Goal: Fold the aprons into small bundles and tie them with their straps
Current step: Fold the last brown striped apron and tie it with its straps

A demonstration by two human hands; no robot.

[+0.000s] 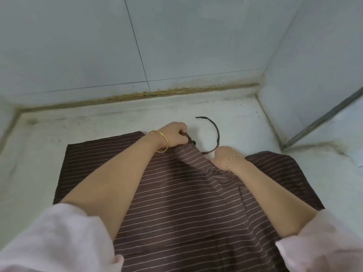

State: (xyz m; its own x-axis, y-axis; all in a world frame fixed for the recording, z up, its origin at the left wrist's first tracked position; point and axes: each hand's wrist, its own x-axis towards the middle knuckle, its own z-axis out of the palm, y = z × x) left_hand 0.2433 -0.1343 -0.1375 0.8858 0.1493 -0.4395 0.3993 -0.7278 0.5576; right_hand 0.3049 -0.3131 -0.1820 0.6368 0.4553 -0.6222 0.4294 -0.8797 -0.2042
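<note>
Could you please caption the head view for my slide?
Left hand and right hand grip striped apron; strap curls beyond.

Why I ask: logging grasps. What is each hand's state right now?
Left hand: closed, gripping the apron edge.
Right hand: closed on the apron where the strap starts.

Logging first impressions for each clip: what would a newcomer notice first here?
A brown striped apron covers the middle of the white counter. The left hand and right hand grip its far edge, and a dark strap curls on the counter just beyond the right hand.
</note>
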